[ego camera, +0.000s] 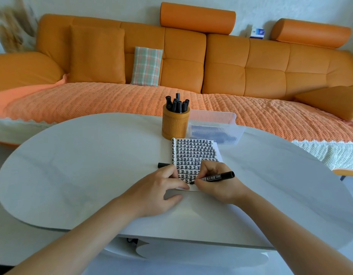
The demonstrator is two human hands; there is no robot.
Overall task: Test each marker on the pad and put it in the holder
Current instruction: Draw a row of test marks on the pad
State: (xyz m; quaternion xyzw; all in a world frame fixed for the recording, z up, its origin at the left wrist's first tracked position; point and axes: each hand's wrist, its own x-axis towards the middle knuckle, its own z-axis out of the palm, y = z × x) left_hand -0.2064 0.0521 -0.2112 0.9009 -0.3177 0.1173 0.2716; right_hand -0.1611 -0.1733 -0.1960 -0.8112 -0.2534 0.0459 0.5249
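A white pad (195,153) covered in rows of black marks lies on the white table (82,165). My right hand (215,181) grips a black marker (219,177) with its tip touching the pad's lower edge. My left hand (161,187) rests flat on the pad's lower left corner, fingers spread. A black cap (163,165) lies just left of the pad, partly behind my left hand. Beyond the pad stands an orange round holder (175,126) with several black markers upright in it.
A clear plastic box (215,128) holding dark markers sits right of the holder, behind the pad. An orange sofa (191,66) with cushions and a woven throw runs behind the table. The table's rounded front edge lies close below my forearms.
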